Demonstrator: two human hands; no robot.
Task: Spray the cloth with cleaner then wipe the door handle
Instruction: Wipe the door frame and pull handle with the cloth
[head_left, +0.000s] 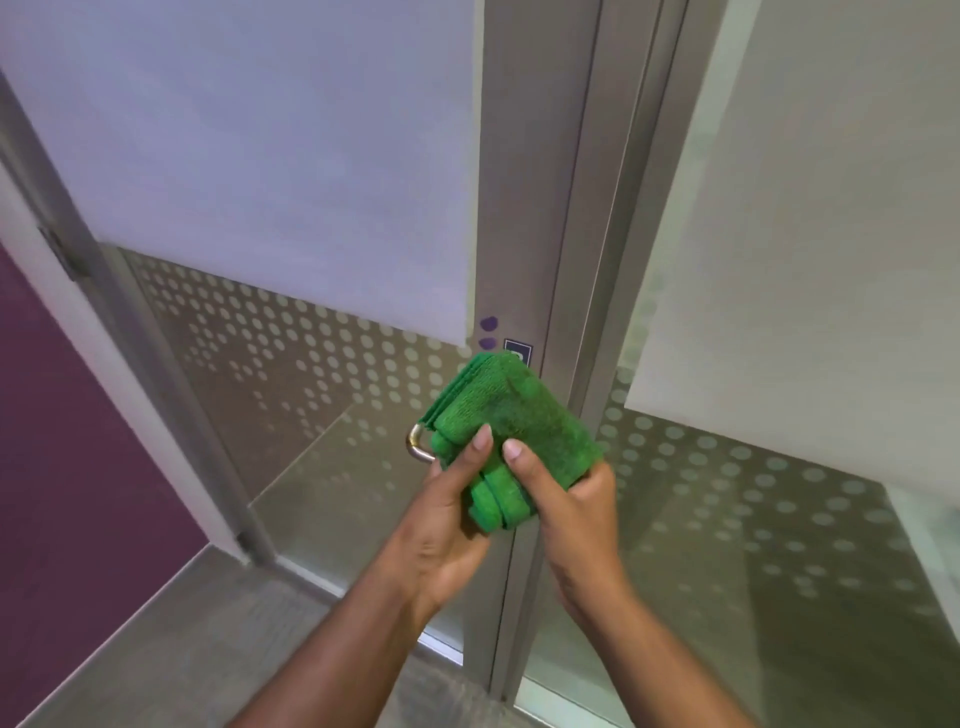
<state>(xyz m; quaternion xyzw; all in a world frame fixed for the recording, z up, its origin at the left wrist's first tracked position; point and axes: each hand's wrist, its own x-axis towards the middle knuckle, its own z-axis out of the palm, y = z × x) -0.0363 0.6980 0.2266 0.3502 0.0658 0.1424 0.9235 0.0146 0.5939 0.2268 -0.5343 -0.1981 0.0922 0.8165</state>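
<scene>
No readable text; small dark sign (519, 349) on door frame (524, 234), mostly hidden

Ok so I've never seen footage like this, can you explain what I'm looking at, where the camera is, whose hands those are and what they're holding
There is no machine here. The one picture comes from a wide-angle camera worn on a person's head, looking forward and down, so the two bare arms reaching in from the bottom are the wearer's own. Both the left hand and the right hand grip a folded green microfibre cloth. The cloth sits in front of a metal door handle, of which only a curved end shows at its left edge; whether they touch cannot be told. Behind is a grey-framed glass door with frosted panels and a dot pattern. No spray bottle is in view.
</scene>
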